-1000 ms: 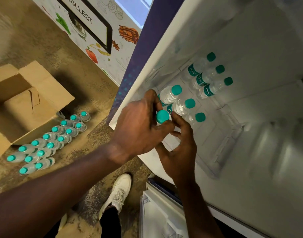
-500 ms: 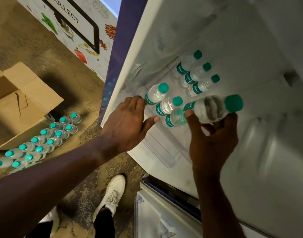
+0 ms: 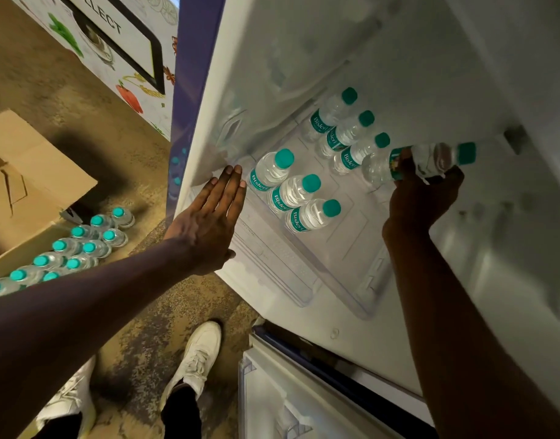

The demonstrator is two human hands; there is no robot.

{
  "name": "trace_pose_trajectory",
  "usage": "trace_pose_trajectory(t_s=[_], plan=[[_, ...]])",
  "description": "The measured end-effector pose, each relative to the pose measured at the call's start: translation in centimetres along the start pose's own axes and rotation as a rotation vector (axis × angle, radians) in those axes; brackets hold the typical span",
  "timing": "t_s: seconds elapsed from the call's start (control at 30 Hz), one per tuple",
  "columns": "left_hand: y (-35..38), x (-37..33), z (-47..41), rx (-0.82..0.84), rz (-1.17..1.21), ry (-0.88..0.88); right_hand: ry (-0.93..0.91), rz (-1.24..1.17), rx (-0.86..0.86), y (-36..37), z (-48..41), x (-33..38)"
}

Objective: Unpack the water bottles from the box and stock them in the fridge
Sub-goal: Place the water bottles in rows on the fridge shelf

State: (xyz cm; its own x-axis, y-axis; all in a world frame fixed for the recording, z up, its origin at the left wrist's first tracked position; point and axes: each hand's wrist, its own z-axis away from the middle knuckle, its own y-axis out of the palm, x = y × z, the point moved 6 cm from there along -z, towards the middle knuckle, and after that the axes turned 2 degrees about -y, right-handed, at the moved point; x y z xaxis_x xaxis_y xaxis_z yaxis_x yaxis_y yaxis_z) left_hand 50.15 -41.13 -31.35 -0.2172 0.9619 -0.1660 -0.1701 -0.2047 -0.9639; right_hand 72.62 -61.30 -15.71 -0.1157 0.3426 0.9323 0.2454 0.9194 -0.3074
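The right hand (image 3: 423, 198), arm stretched into the white fridge compartment (image 3: 351, 248), grips a tilted clear plastic teal-capped water bottle (image 3: 431, 160) beside the back row; the left hand (image 3: 209, 223) hovers flat, fingers straight.

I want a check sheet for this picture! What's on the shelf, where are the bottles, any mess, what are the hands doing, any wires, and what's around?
Surface: fridge shelf, white, partly bare.
Job's things: six shelf bottles upright in two rows of three; held bottle tilted beside the far row; floor bottles clustered next to the open box.
Clutter: nothing seen.
Hands: left hand flat, fingers straight, at the shelf's left edge, holding nothing; right hand grips the held bottle.
Cables: nothing seen.
Surroundings: mottled floor; poster with vegetable pictures; white shoes.
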Motion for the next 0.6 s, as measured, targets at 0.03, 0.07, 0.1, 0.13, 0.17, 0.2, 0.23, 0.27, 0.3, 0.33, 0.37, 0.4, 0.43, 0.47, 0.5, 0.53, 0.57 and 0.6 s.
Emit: trace_pose_trajectory(t_s=[0.03,0.07,0.1,0.13,0.17,0.2,0.23,0.27,0.3,0.33,0.37,0.4,0.43,0.47,0.5,0.53,0.57,0.6], plan=[[0.1,0.1,-0.1,0.011,-0.008,0.009,0.016,0.049,0.015,0.1,-0.9,-1.0],[0.2,0.3,-0.1,0.021,-0.015,0.017,0.029,0.095,0.033,0.2,-1.7,-2.1],[0.3,0.4,-0.1,0.03,-0.015,0.023,0.038,0.146,0.053,0.3,-2.4,-3.1],[0.4,0.5,-0.1,0.033,-0.011,0.027,0.037,0.205,0.077,0.4,-3.0,-4.0],[0.5,0.6,-0.1,0.032,-0.008,0.032,0.028,0.269,0.104,0.5,-3.5,-4.8],[0.6,0.7,-0.1,0.03,-0.005,0.037,0.017,0.329,0.132,0.6,-3.9,-5.6],[0.7,0.7,-0.2,0.025,0.0,0.041,0.009,0.378,0.157,0.7,-4.3,-6.2],[0.7,0.7,-0.2,0.02,0.007,0.043,0.003,0.417,0.182,0.9,-4.6,-6.7],[0.8,0.8,-0.2,0.017,0.015,0.045,-0.003,0.448,0.207,1.1,-4.9,-7.1],[0.8,0.8,-0.2,0.015,0.021,0.046,-0.011,0.472,0.236,1.3,-5.2,-7.5],[0.8,0.8,-0.2,0.009,0.023,0.046,-0.021,0.497,0.265,1.5,-5.4,-7.7],[0.8,0.8,-0.3,0.002,0.021,0.047,-0.032,0.53,0.294,1.7,-5.6,-8.0],[0.8,0.8,-0.3,-0.001,0.019,0.048,-0.038,0.567,0.322,2.0,-5.7,-8.2],[0.8,0.8,-0.3,-0.004,0.017,0.049,-0.029,0.594,0.347,2.2,-5.8,-8.6],[0.9,0.8,-0.3,-0.008,0.016,0.048,-0.006,0.604,0.366,2.4,-5.9,-9.0],[0.9,0.9,-0.3,-0.012,0.017,0.047,0.023,0.596,0.379,2.5,-6.1,-9.3],[0.9,0.8,-0.3,-0.012,0.018,0.047,0.046,0.577,0.389,2.5,-6.2,-9.5],[1.0,0.9,-0.3,-0.01,0.017,0.046,0.06,0.561,0.399,2.5,-6.4,-9.6]])
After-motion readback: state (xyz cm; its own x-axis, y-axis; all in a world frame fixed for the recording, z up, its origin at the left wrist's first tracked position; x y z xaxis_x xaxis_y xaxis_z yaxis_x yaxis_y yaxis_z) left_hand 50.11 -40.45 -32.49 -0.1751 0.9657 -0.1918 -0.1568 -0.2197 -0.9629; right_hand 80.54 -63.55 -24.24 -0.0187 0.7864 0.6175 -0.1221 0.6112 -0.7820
